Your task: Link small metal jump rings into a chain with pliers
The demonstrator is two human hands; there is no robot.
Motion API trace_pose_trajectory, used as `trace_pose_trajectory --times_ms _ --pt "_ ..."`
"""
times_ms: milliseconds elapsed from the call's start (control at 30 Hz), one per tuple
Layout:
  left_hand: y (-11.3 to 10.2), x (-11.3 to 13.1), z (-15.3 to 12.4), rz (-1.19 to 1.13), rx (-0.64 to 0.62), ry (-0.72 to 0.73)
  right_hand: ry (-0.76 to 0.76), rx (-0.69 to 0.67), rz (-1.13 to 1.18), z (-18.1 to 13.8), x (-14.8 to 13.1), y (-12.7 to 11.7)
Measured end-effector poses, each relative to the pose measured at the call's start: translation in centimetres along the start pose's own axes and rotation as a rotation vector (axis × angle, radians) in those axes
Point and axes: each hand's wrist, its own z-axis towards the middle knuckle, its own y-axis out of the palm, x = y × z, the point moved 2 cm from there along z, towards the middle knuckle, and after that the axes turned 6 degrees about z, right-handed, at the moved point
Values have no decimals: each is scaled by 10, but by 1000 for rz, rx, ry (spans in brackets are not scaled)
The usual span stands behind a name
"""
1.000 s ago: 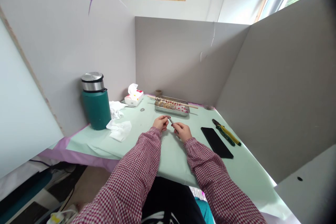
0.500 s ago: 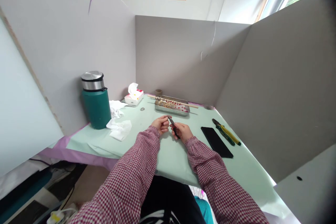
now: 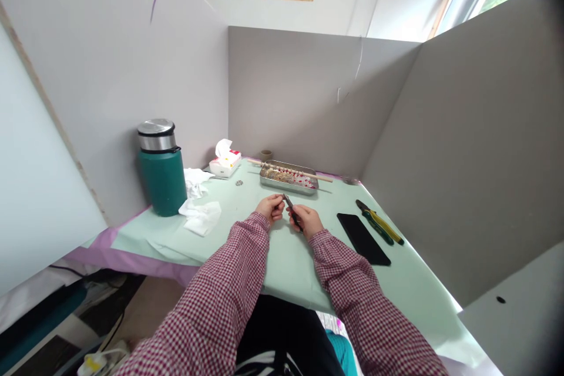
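My right hand is closed around a pair of small dark pliers, whose tip points up and left. The pliers' jaws meet the fingertips of my left hand. Those left fingers are pinched together, and whatever sits between them is too small to make out. Both hands are held over the pale green table cover. Just beyond them lies a metal tray of small red, white and gold pieces, with a thin wooden stick across it.
To the right are a black flat slab and yellow-green handled cutters. On the left stand a green flask, crumpled tissues and a tissue pack. Grey panels wall the table in.
The pliers and both hands have shifted only very slightly. Everything else on the table looks the same.
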Motion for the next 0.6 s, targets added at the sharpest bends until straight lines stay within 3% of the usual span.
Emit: trace_pose_trajectory --times_ms 333,500,600 --pt "-6 -5 6 161 141 13 -26 68 -263 -1 -3 -4" --pt "-8 -5 8 437 311 102 -277 157 -541 -2 -6 -7" --pt "-7 -4 8 576 352 190 -360 184 -621 -2 -6 -8"
